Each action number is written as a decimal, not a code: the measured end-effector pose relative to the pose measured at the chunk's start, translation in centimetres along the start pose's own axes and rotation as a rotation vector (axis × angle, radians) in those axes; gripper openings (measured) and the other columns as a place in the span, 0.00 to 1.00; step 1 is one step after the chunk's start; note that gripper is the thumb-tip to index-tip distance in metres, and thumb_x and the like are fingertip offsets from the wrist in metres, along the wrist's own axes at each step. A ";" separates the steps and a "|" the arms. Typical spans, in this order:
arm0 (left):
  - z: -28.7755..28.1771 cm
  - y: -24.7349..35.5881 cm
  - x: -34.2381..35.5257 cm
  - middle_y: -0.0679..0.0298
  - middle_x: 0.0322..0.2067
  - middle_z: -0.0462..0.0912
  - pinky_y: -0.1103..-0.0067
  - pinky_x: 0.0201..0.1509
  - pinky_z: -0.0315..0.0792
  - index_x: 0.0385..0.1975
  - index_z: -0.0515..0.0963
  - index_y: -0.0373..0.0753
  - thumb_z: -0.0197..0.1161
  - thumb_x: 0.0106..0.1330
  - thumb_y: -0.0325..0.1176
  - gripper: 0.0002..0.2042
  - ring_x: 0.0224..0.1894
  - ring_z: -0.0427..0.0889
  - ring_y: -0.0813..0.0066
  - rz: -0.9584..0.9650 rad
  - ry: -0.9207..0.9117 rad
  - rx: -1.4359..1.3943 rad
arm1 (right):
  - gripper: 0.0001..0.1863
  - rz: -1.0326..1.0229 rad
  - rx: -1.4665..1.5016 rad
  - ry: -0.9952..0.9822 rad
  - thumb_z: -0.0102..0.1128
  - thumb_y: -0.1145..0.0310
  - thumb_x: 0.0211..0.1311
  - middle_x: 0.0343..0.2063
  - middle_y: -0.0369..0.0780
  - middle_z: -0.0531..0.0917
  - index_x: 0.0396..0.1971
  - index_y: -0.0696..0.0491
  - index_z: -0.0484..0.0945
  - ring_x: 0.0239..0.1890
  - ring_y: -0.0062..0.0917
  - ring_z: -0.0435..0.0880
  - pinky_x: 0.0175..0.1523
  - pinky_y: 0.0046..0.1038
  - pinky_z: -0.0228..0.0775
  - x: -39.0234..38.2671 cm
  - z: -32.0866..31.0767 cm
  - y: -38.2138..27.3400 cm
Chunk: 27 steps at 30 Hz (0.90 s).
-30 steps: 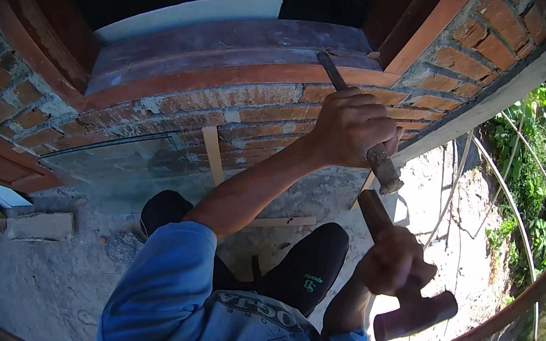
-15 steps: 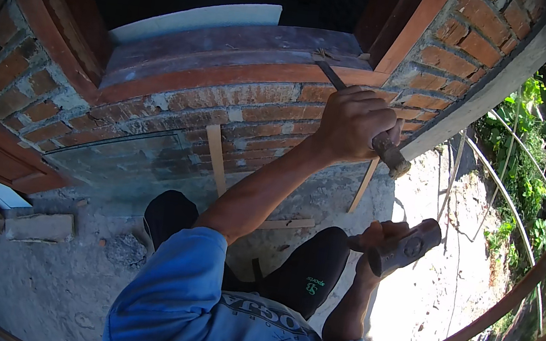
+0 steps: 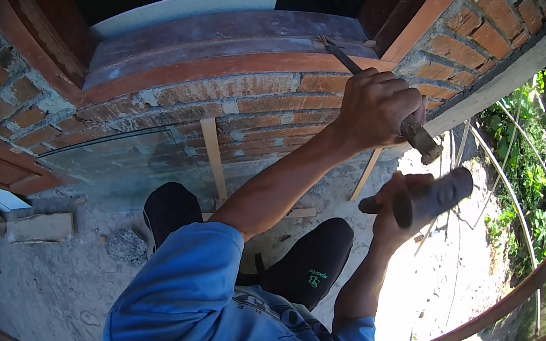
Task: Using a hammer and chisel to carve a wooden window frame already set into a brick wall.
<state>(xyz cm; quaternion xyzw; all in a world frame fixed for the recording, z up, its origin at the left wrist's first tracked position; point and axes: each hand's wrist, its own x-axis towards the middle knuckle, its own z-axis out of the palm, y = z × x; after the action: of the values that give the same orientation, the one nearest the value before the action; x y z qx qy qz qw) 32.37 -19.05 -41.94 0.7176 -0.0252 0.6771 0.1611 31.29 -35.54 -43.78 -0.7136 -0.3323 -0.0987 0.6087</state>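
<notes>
My left hand (image 3: 378, 105) is closed around a long metal chisel (image 3: 420, 137), whose far tip rests at the window's sill (image 3: 185, 51) by a few small wood shavings (image 3: 323, 40). The chisel's battered striking end sticks out below my fist. Below it, my right hand (image 3: 392, 202) grips a hammer by its short handle; the heavy cylindrical head (image 3: 437, 195) is blurred and sits a little short of the chisel's end.
Brick wall (image 3: 275, 107) surrounds the window, with a white board (image 3: 184, 5) inside. A glass sheet (image 3: 106, 153) and wooden strips (image 3: 212, 151) lean below. Wooden pieces (image 3: 38, 231) lie at left. Bent timbers (image 3: 490, 323), sunlit ground and plants (image 3: 534, 125) are at right.
My right hand has swung the hammer upward, closer to the chisel's end. My left hand has shifted slightly up and right, still on the chisel, whose tip stays at the sill.
</notes>
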 end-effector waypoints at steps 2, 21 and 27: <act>-0.7 -0.5 -0.2 0.66 0.11 0.72 0.73 0.22 0.63 0.11 0.69 0.45 0.69 0.51 0.31 0.14 0.14 0.72 0.69 -0.017 0.007 -0.002 | 0.07 -0.065 -0.228 -0.084 0.62 0.76 0.56 0.13 0.35 0.72 0.27 0.55 0.70 0.13 0.17 0.72 0.21 0.22 0.64 0.7 -1.0 3.7; -2.0 -1.5 -2.6 0.67 0.10 0.68 0.74 0.22 0.64 0.10 0.67 0.44 0.70 0.48 0.28 0.15 0.14 0.71 0.70 0.150 -0.126 0.020 | 0.08 0.129 -0.003 -0.104 0.66 0.72 0.54 0.18 0.36 0.78 0.27 0.58 0.74 0.17 0.18 0.76 0.23 0.22 0.66 -6.1 -1.8 5.1; -3.3 -2.3 -2.0 0.67 0.12 0.72 0.73 0.23 0.65 0.11 0.70 0.45 0.71 0.50 0.34 0.15 0.17 0.74 0.71 0.211 -0.330 0.031 | 0.09 0.287 0.166 -0.020 0.67 0.75 0.52 0.21 0.36 0.76 0.26 0.57 0.73 0.20 0.18 0.73 0.27 0.23 0.65 -7.4 -4.6 2.7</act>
<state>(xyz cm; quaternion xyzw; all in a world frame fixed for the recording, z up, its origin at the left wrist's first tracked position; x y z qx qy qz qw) 29.60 -16.34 -44.24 0.8145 -0.1160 0.5639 0.0719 28.53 -42.54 -48.88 -0.7020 -0.2401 0.0242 0.6701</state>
